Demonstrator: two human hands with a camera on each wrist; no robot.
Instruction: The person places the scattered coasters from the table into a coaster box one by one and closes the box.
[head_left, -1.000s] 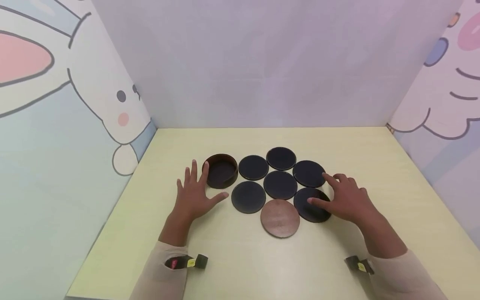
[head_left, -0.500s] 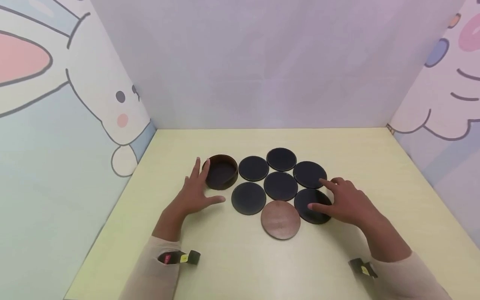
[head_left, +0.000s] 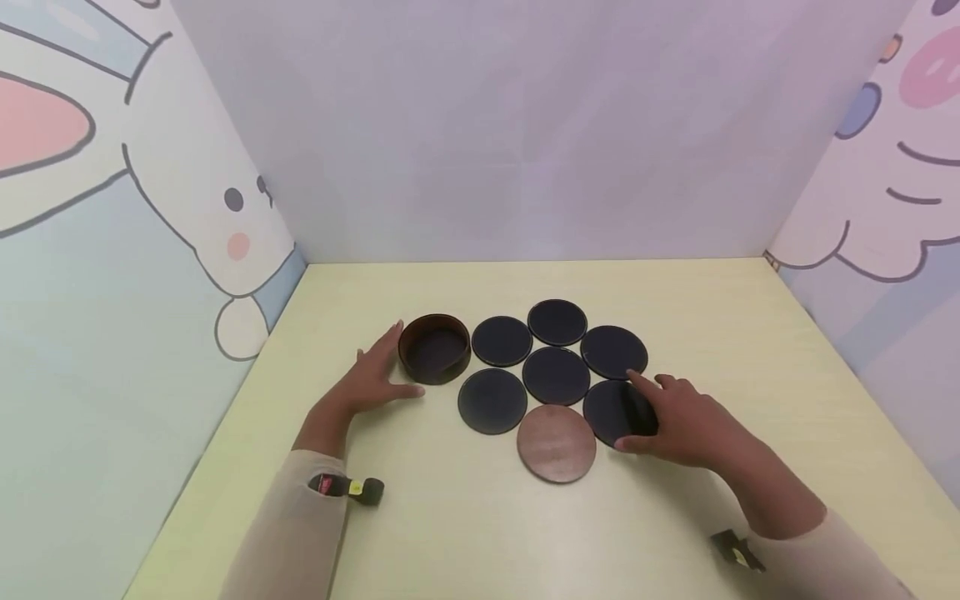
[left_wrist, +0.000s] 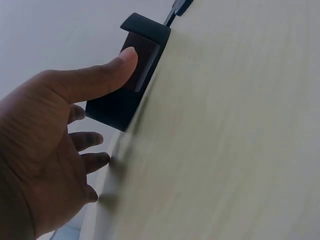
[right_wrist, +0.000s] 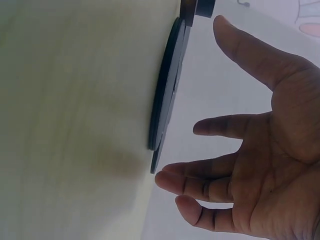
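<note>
On table [head_left: 480, 542], round holder [head_left: 437, 352] stands mouth up, axis vertical; discs [head_left: 556, 377] flat; hands [head_left: 362, 387] [head_left: 686, 423] released, spread.

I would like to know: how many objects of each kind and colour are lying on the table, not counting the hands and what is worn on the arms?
Black round coasters: 6
Brown round coaster: 1
Dark round holder: 1
Total: 8

Head view is looking forward and down at table [head_left: 465, 542]; wrist views are facing left hand [left_wrist: 55, 145] and right hand [right_wrist: 267, 155] closely, low and tilted; head view is sharing both.
</note>
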